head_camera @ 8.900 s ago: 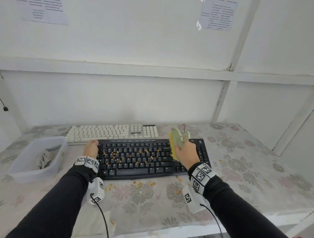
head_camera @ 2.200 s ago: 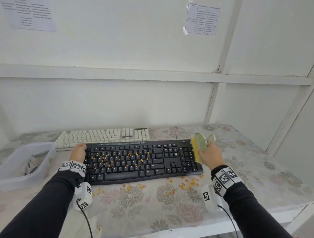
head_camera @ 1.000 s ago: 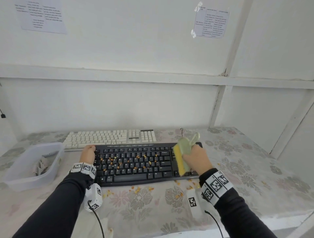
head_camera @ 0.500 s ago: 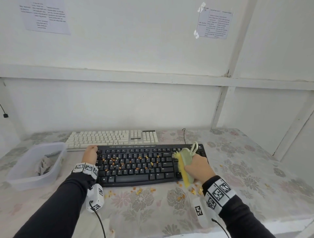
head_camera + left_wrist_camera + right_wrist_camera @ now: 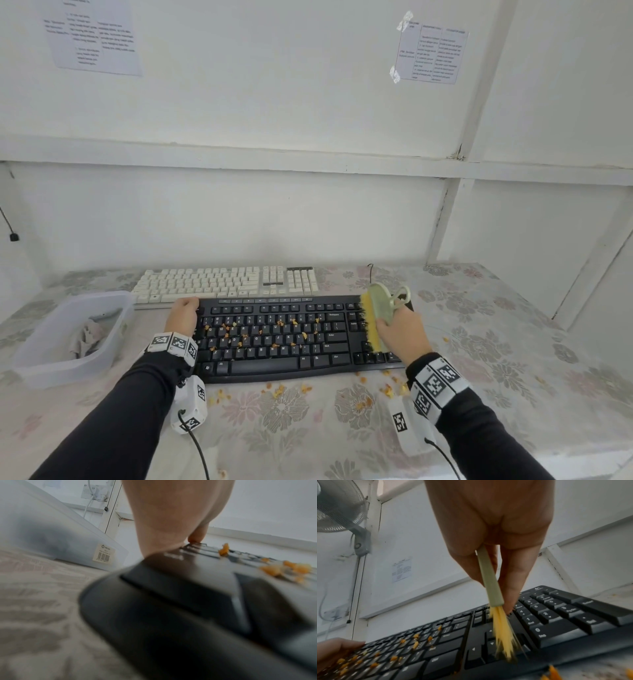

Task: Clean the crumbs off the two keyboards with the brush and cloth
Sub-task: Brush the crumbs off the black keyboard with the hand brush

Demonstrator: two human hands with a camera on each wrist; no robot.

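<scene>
A black keyboard [image 5: 298, 339] lies in front of a white keyboard [image 5: 226, 284] on the flowered table. Orange crumbs [image 5: 260, 332] dot its letter keys. My right hand [image 5: 397, 329] grips a pale green brush [image 5: 378, 308] with yellow bristles [image 5: 503, 631]. The bristles lie on the arrow-key column between the letter keys and the number pad. My left hand [image 5: 185, 313] holds the black keyboard's far left corner, fingers curled over the edge. In the left wrist view a fingertip [image 5: 197, 536] rests on the black keyboard [image 5: 188, 601].
A clear plastic tub [image 5: 30, 353] holding a grey cloth [image 5: 85, 337] stands to the left of the keyboards. Swept crumbs [image 5: 387, 389] are scattered on the tablecloth before the black keyboard's front edge. A white wall rises close behind the white keyboard.
My right hand has carried the brush from the black keyboard's front edge back up onto the keys. The left hand has kept its hold on the corner.
</scene>
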